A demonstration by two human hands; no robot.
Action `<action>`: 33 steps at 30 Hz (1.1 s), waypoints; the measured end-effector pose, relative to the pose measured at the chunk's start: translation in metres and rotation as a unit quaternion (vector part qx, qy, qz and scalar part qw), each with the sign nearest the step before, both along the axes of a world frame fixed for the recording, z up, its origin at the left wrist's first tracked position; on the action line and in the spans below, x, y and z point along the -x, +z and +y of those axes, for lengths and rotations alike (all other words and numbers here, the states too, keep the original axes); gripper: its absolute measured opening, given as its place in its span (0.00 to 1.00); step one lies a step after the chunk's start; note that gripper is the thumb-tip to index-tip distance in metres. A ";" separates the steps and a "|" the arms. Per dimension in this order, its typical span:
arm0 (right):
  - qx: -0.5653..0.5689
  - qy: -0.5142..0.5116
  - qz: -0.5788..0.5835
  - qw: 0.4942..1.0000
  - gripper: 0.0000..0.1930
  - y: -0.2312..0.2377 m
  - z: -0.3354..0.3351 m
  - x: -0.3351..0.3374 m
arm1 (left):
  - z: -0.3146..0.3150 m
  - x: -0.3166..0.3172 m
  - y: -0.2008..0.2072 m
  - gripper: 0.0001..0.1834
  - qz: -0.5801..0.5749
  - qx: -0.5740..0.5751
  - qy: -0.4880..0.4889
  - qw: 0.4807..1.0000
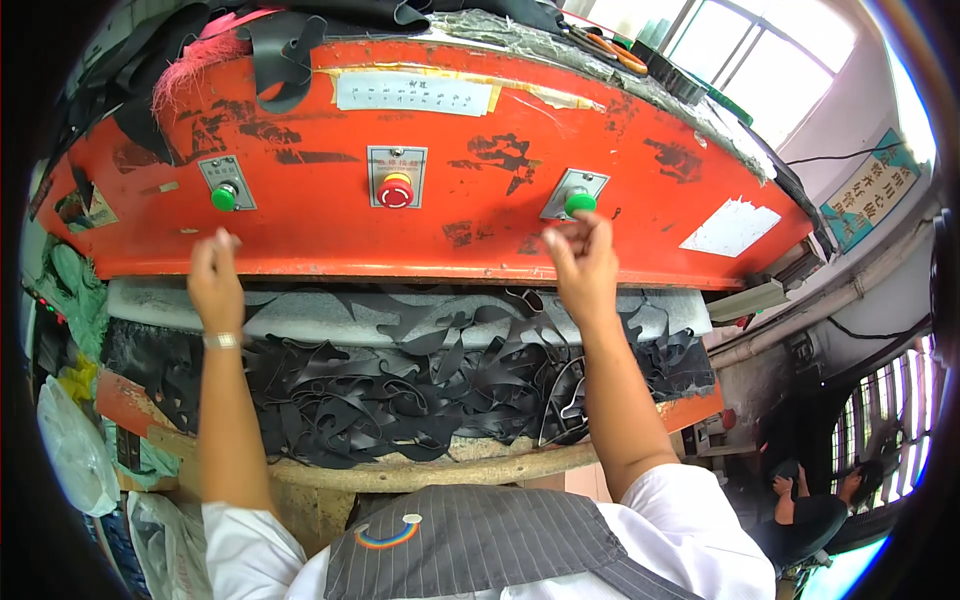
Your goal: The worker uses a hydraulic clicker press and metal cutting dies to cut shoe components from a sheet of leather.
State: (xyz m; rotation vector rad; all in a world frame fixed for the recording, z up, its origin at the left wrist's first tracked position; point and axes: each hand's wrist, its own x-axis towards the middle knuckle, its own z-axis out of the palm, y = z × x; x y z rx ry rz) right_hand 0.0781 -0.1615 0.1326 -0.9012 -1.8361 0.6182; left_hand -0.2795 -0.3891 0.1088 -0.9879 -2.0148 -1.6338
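My left hand (216, 278) is raised just below the left green push button (225, 197) on the red machine front (320, 225). Its fingers are slightly blurred, loosely bent and hold nothing that I can see. My right hand (586, 265) is just under the right green push button (580, 203), thumb and fingers apart. Its fingertips come close to that button; whether they touch it I cannot tell. Between the two buttons sits a red emergency stop button (395, 191) with a yellow ring. Below the machine front, a tangle of black cut-out scraps (370, 395) covers the bed.
A pale board (160, 310) runs beneath the machine's lower edge. Black sheet material (282, 55), pink fringe (205, 60) and orange-handled scissors (622, 55) lie on top. Plastic bags (75, 450) hang at left. Another person (815, 520) sits at the far right.
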 end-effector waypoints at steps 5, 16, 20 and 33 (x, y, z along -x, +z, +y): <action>-0.003 -0.073 -0.040 0.997 0.14 0.040 0.003 0.014 | 0.002 0.054 0.048 0.21 -0.015 0.122 -0.053 0.991; 0.201 0.087 -0.133 0.967 0.10 -0.040 -0.074 -0.051 | -0.096 -0.231 -0.055 0.11 -0.041 0.376 -0.369 0.849; 0.204 0.109 -0.173 0.957 0.12 -0.052 -0.078 -0.063 | -0.096 -0.262 -0.050 0.10 -0.001 0.393 -0.282 0.875; 0.034 -0.005 -0.413 0.910 0.32 -0.078 0.020 -0.040 | -0.102 -0.287 -0.053 0.08 0.028 0.383 -0.215 0.898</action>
